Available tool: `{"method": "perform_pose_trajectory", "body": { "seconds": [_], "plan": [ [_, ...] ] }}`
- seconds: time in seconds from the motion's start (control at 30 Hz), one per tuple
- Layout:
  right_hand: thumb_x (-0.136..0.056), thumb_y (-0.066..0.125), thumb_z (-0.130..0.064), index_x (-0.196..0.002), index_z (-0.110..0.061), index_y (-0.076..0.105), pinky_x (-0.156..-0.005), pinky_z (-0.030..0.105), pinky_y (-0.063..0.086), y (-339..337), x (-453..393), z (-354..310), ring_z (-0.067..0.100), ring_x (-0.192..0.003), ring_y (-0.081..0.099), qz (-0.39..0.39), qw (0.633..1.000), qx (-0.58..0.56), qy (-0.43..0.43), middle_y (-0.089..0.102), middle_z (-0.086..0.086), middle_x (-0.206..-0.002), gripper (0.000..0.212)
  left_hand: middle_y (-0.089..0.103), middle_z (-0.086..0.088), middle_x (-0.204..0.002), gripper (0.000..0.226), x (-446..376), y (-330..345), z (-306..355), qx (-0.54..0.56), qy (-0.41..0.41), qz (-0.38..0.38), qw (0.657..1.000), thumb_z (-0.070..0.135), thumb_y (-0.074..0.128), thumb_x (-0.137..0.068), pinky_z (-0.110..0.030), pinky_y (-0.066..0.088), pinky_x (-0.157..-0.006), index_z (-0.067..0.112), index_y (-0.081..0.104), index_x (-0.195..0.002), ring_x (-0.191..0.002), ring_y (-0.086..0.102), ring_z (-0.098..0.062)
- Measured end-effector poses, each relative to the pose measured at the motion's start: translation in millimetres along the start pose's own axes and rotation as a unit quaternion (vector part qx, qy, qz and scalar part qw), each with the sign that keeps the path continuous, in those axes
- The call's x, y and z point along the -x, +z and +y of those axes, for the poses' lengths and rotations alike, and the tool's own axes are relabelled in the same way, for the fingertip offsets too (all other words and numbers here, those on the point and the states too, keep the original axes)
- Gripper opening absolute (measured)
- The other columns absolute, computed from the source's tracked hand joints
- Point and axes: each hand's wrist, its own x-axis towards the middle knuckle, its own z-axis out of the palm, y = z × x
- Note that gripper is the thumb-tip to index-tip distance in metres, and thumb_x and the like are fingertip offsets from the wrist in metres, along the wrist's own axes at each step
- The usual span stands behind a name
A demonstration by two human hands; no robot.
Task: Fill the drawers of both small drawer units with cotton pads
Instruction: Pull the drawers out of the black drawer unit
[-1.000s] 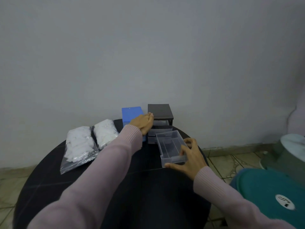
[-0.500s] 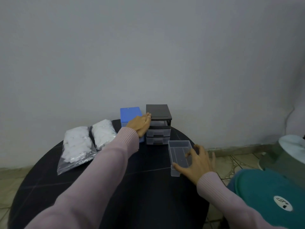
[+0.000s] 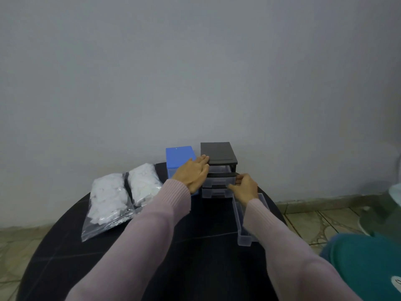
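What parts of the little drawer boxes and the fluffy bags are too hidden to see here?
Head view only:
- Blue drawer unit: its drawers are hidden behind the left hand.
- Black drawer unit: the middle drawer's handle is covered by the right hand.
- Removed clear drawer: partly covered by the right sleeve.
- Cotton pad bags: single pads too blurred to count.

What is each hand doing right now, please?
Left hand: open, flat against the black drawer unit.
Right hand: fingers on the middle drawer; grip cannot be told.

blue drawer unit [image 3: 179,156] half behind left hand [image 3: 192,174], removed drawer [image 3: 238,216] under right sleeve
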Motion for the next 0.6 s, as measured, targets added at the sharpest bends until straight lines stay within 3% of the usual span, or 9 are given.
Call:
{"method": "perform_pose_trajectory", "body": {
  "seconds": [0.2, 0.4, 0.5, 0.6],
  "plan": [
    [-0.080, 0.071, -0.010, -0.113, -0.001, 0.052, -0.090, 0.032, 0.049, 4, -7, 9, 0.026, -0.103, 0.059, 0.008, 0.999, 0.031, -0.032, 0.060, 0.015, -0.113, 0.038, 0.005, -0.003, -0.159, 0.064, 3, -1, 5, -0.084, -0.003, 0.016, 0.996, 0.002, 0.034, -0.096, -0.027, 0.007, -0.114, 0.012, 0.003, -0.151, -0.144, 0.014, -0.023],
    [-0.079, 0.072, -0.015, -0.097, -0.009, 0.050, -0.076, 0.025, 0.043, -8, -13, 9, 0.017, -0.086, 0.053, -0.051, 0.997, 0.033, -0.039, 0.056, 0.007, -0.092, 0.029, 0.006, -0.001, -0.159, 0.067, 2, -4, 9, -0.092, -0.003, 0.014, 0.996, -0.004, 0.034, -0.093, -0.032, 0.020, -0.112, 0.012, 0.005, -0.151, -0.142, 0.019, -0.028],
    [-0.083, 0.068, -0.013, -0.101, -0.006, 0.057, -0.085, 0.031, 0.049, -19, -18, 12, 0.019, -0.087, 0.057, -0.077, 0.995, 0.028, -0.058, 0.060, 0.008, -0.090, 0.023, 0.008, -0.003, -0.159, 0.067, -1, -3, 11, -0.105, -0.003, 0.015, 0.994, -0.004, 0.033, -0.093, -0.034, 0.026, -0.110, 0.011, 0.005, -0.151, -0.140, 0.022, -0.030],
    [-0.087, 0.063, -0.019, -0.105, -0.008, 0.060, -0.087, 0.030, 0.045, -26, -20, 17, 0.019, -0.093, 0.056, -0.090, 0.989, 0.075, -0.087, 0.063, 0.008, -0.100, 0.021, 0.008, -0.004, -0.159, 0.066, -2, -3, 10, -0.107, -0.005, 0.013, 0.994, -0.005, 0.033, -0.093, -0.035, 0.028, -0.108, 0.010, 0.006, -0.151, -0.139, 0.025, -0.030]
  ]
}}
